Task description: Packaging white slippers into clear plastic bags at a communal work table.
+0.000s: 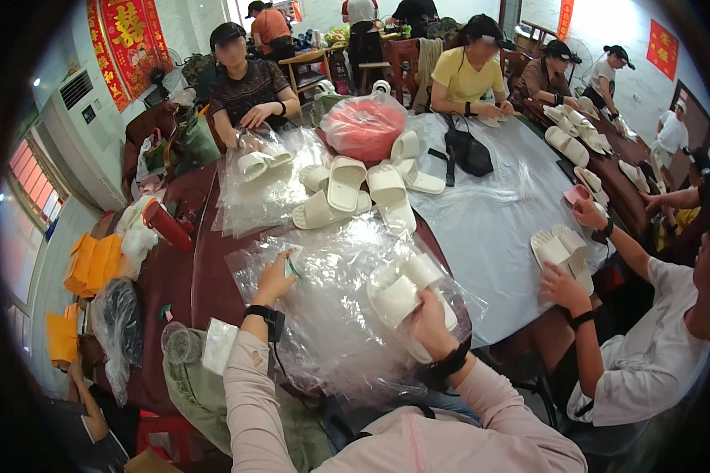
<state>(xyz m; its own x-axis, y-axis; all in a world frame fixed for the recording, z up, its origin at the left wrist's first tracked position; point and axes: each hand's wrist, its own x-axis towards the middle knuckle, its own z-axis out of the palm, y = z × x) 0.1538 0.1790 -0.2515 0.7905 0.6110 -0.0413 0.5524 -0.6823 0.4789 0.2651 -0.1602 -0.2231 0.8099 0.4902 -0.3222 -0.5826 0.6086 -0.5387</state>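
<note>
Pair of cream slippers [406,290] in a clear plastic bag [347,315], low centre of the counter [497,229], just ahead of the person. Right hand [432,323] sits at the pair's 6 o'clock; fingers curled shut around the near end of the slippers, through or inside the bag, cannot tell which. Left hand [274,277] at the pair's 9 o'clock, apart from it; fingers pinched on a small white-and-green packet [292,262] held over the bag's left edge. At 12 o'clock from the pair, a loose heap of unbagged cream slippers [355,193]. Beyond that, a bagged red bundle [363,126]. At 3 o'clock, a neighbour's hands [564,288] on another slipper pair [562,251]. Red bottle [166,225] at 9 o'clock, far side.
</note>
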